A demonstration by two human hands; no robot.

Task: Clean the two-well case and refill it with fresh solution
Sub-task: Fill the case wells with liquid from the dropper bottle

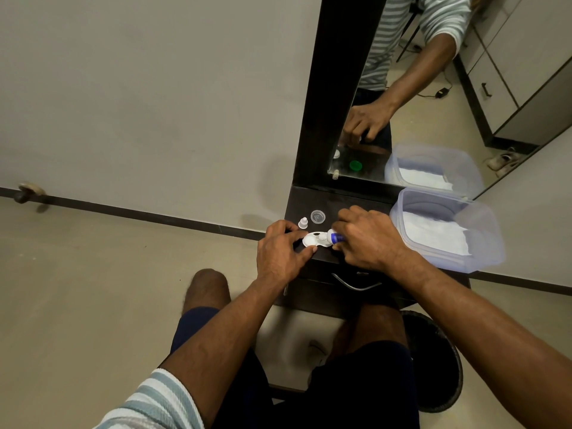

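Note:
The white two-well case [311, 239] lies on the dark shelf [309, 202] below the mirror. My left hand [283, 250] holds the case's left end between thumb and fingers. My right hand [368, 238] grips a small white solution bottle with a blue label [335, 236], laid sideways, its nozzle over the case's right well. A small white bottle cap [303, 223] and a clear round well lid [318, 217] stand just behind the case. Whether liquid is coming out cannot be seen.
A clear plastic box [486, 230] with white tissue inside stands on the shelf's right end, touching my right hand's side. A dark-framed mirror [433, 88] rises behind the shelf. A drawer with a metal handle [356, 284] sits under the shelf, and a black stool [442, 366] beneath me.

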